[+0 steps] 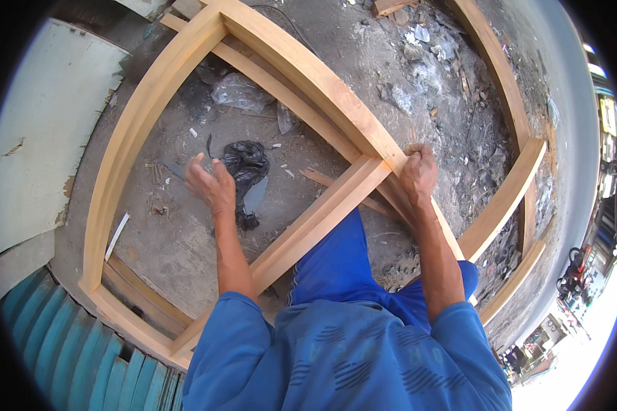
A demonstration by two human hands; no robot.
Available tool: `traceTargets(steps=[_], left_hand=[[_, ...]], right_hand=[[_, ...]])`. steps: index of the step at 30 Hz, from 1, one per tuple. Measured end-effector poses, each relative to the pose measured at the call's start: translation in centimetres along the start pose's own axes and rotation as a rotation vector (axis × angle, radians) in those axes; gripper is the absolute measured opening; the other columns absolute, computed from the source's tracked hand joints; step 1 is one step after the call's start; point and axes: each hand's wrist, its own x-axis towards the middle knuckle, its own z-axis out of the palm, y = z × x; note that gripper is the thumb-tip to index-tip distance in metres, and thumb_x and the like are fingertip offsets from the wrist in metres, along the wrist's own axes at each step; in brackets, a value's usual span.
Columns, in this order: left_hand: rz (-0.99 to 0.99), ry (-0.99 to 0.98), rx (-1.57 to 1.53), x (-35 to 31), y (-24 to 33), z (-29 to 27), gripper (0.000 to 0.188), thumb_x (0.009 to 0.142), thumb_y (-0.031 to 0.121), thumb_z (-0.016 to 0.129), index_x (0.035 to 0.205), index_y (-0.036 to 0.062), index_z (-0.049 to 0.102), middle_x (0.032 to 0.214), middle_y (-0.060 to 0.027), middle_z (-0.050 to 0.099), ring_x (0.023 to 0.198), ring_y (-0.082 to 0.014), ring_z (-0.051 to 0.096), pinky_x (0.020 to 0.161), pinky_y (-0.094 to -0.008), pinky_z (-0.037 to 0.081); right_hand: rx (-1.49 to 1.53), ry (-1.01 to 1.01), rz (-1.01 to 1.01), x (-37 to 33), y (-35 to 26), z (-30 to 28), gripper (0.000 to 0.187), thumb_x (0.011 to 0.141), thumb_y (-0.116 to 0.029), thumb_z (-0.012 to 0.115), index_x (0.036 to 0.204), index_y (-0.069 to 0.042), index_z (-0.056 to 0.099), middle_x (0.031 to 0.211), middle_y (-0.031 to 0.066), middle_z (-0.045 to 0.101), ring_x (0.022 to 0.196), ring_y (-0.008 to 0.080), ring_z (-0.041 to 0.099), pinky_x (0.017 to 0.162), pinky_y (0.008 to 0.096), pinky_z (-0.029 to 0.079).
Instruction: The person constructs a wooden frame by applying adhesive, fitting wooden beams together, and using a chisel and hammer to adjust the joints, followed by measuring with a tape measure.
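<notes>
A large frame of pale wooden beams [301, 65] spans the view, with a crosspiece [322, 214] joined to its long right-hand beam. My right hand [418, 171] is closed at the outer edge of that beam, right beside the joint, with its fingers curled against the wood. Over the frame's opening, my left hand [211, 185] hovers with thumb and fingers apart and loosely bent; I see nothing held in it. A crumpled black plastic bag [245, 161] lies on the ground just right of the left hand. My legs in blue trousers straddle the crosspiece's near end.
More wooden beams [497, 205] lie to the right. Debris and plastic scraps [418, 75] litter the grey ground at the far right. A worn pale panel [55, 123] stands on the left, above teal corrugated slats [62, 342]. A clear plastic bag [241, 92] lies inside the frame.
</notes>
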Motion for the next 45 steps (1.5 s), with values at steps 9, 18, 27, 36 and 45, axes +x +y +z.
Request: traceTargets(steps=[9, 18, 27, 36, 45], left_hand=[[-0.842, -0.129, 0.343, -1.7, -13.8, 3.5, 0.076, 0.097, 0.05, 0.05, 0.151, -0.0001, 0.032, 0.16, -0.0317, 0.021, 0.147, -0.0525, 0.021, 0.115, -0.0671, 0.018], [-0.792, 0.047, 0.485, -3.2, -14.0, 7.7, 0.086, 0.09, 0.051, 0.048, 0.149, -0.0081, 0.025, 0.159, -0.0398, 0.015, 0.146, -0.062, 0.013, 0.112, -0.0751, 0.012], [-0.759, 0.061, 0.512, -3.3, -14.8, 8.2, 0.089, 0.088, 0.05, 0.048, 0.149, -0.0089, 0.023, 0.158, -0.0411, 0.015, 0.145, -0.0629, 0.014, 0.11, -0.0771, 0.014], [-0.763, 0.05, 0.482, -3.1, -14.2, 7.9, 0.09, 0.088, 0.051, 0.047, 0.149, -0.0103, 0.022, 0.158, -0.0419, 0.014, 0.145, -0.0632, 0.012, 0.111, -0.0773, 0.011], [-0.739, 0.065, 0.455, -3.0, -14.0, 7.9, 0.088, 0.088, 0.05, 0.045, 0.148, -0.0096, 0.022, 0.157, -0.0425, 0.014, 0.146, -0.0635, 0.008, 0.111, -0.0777, 0.009]], right_hand=[[0.215, 0.114, -0.082, 0.8, 2.4, -0.9, 0.032, 0.097, -0.007, 0.047, 0.125, 0.001, 0.061, 0.104, 0.0136, 0.076, 0.091, 0.0243, 0.07, 0.087, 0.0388, 0.054], [-0.215, -0.068, -0.635, -3.1, -9.3, -7.5, 0.011, 0.093, -0.008, 0.062, 0.101, -0.005, 0.069, 0.091, 0.0142, 0.069, 0.089, 0.0319, 0.066, 0.084, 0.0403, 0.051], [-0.7, -0.432, -0.812, -3.1, -12.8, -2.8, 0.014, 0.085, -0.01, 0.06, 0.093, -0.008, 0.072, 0.079, 0.016, 0.06, 0.08, 0.0368, 0.06, 0.074, 0.0477, 0.048], [-1.099, -0.503, -0.844, -1.9, -12.8, 1.3, 0.019, 0.081, -0.011, 0.059, 0.094, -0.008, 0.073, 0.087, 0.0174, 0.066, 0.086, 0.0385, 0.07, 0.073, 0.0493, 0.055], [-1.014, -0.498, -0.838, -1.7, -14.5, 0.1, 0.021, 0.082, -0.01, 0.059, 0.095, -0.008, 0.074, 0.089, 0.0184, 0.069, 0.084, 0.0374, 0.07, 0.072, 0.0474, 0.057]])
